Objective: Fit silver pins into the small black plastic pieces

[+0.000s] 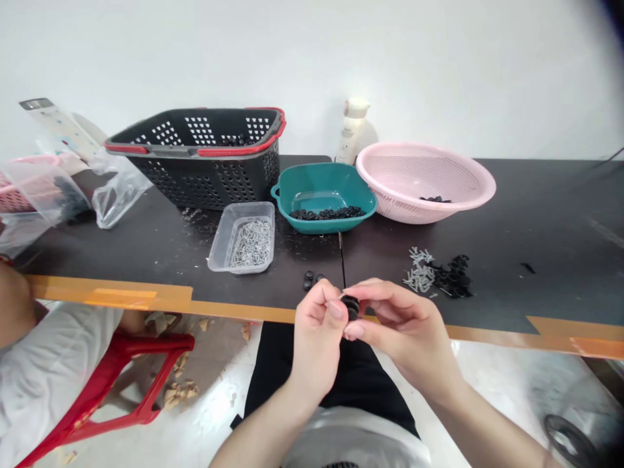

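We are pinching a small black rubber ring [351, 307] between our nearly closed left hand [316, 331] and right hand [404, 331], both touching it, just above the front edge of the desk [546, 260]; our fingers hide its long axis.

White wall [312, 58], black-topped workbench [550, 221]

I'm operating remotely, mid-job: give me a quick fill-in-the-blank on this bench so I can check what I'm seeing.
The left hand and right hand pinch one small part that is ____.
The plastic tray holds ____ metal pieces.
The colander is ____.
The basket has ____ handles.

Missing words: black; silver; pink; red.
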A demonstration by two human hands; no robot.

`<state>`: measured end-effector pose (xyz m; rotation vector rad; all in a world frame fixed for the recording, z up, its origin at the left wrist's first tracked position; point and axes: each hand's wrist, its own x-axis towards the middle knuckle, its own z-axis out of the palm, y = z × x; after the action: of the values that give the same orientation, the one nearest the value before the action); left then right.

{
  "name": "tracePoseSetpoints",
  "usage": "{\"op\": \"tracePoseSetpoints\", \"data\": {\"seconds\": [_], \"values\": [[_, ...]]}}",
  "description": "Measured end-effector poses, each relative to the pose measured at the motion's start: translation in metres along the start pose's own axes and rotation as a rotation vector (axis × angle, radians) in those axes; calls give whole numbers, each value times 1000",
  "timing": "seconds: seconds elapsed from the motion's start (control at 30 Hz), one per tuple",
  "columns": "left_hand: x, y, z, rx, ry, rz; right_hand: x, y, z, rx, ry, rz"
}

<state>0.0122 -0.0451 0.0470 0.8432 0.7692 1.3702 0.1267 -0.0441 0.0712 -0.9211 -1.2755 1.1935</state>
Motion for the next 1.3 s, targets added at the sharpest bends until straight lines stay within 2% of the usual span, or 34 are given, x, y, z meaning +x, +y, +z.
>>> {"op": "tracePoseSetpoints", "data": {"seconds": [0.13,0.3,0.4,0.53,0.63,0.77,0.9,1.0,1.17,1.3], "values": [[-2,1,-7,36,-121,-95,0,-1,-4,36,-101,20],[-2,5,-15,-37,-237,-176,-1,0,-9,102,-193,52],[1,7,-18,-58,-331,-206,-2,-5,-11,-28,-136,-20],[5,8,-20,-153,-422,-253,-5,-16,-15,-328,-64,-258],[4,9,-20,-215,-423,-262,-8,-23,-18,-501,-59,-353],[1,9,-20,-205,-397,-252,-9,-26,-19,-529,-28,-356],[-1,7,-22,-181,-412,-203,-9,-26,-17,-420,-35,-257],[-2,6,-23,-87,-385,-123,-7,-25,-17,-261,-65,-101],[-3,10,-22,193,-328,144,-5,-17,-19,132,-159,191],[-5,13,-23,445,-265,322,-3,-10,-19,259,-168,321]]}}
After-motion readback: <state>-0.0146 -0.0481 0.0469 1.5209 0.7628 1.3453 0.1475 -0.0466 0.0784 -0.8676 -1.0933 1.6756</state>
